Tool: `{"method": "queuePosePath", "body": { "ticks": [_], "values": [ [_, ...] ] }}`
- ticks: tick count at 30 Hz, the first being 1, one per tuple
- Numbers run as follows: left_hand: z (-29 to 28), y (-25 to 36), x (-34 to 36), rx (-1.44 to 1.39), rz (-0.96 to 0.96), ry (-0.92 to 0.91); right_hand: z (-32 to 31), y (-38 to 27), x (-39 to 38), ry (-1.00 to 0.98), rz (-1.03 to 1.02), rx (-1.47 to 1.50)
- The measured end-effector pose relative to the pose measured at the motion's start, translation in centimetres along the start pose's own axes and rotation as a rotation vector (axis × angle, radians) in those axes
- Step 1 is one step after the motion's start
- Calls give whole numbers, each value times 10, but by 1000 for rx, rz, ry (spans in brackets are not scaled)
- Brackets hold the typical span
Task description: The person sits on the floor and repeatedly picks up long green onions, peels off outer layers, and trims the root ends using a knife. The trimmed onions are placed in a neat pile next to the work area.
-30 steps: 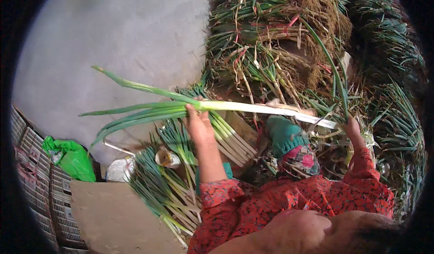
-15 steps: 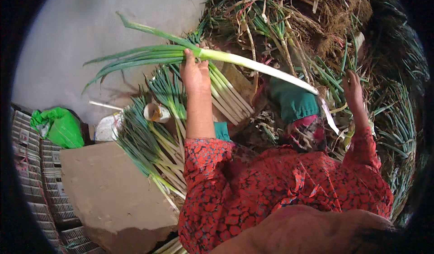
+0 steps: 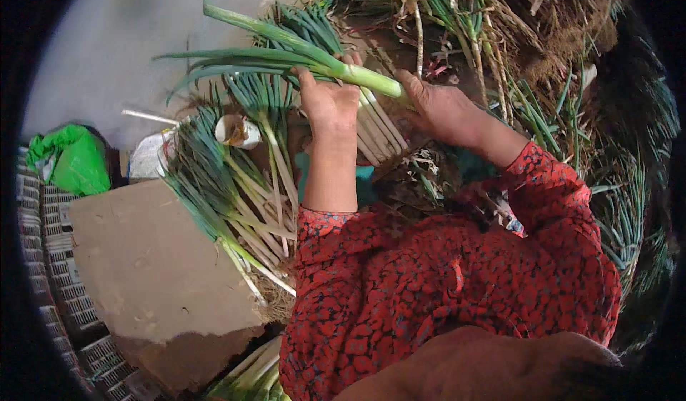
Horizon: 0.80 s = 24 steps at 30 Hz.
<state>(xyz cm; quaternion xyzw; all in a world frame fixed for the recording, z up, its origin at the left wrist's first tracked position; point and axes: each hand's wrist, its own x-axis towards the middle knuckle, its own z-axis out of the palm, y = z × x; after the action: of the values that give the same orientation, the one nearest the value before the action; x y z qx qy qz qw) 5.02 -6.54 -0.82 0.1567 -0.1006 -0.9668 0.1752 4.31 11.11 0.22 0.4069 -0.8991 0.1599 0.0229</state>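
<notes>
My left hand (image 3: pixel 330 102) grips a long green onion (image 3: pixel 293 42) beneath its leafy part, with the leaves fanning toward the upper left. My right hand (image 3: pixel 444 112) is closed on the same onion's pale green stalk, its lower end hidden behind the hand. Below them lies a bundle of green onions (image 3: pixel 373 133) with white stalks pointing toward me. Another heap of onions (image 3: pixel 250 215) is spread to the left of my left forearm, beside an open-ended white roll (image 3: pixel 245 133).
Piles of rooty, dry-leaved onions (image 3: pixel 550 15) fill the upper right and right side. At left are a cardboard sheet (image 3: pixel 150 251), plastic crates (image 3: pixel 75 279), a green bag (image 3: pixel 78 165) and a white sack (image 3: pixel 148 156), near a pale floor (image 3: pixel 121 58).
My right hand has moved up and left from the far right onto the onion's stalk. My left hand and the onion have risen in view, and a trailing white strip is no longer visible.
</notes>
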Motion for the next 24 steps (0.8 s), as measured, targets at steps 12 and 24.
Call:
{"method": "queuePosePath", "body": {
  "ticks": [12, 24],
  "values": [
    [-16, 27, -8, -91, -220, -303, -8, -20, 0, -319, -2, 731],
    [-13, -9, -23, 77, -123, -379, 41, -15, -12, -167, 687, 1466]
  ]
}}
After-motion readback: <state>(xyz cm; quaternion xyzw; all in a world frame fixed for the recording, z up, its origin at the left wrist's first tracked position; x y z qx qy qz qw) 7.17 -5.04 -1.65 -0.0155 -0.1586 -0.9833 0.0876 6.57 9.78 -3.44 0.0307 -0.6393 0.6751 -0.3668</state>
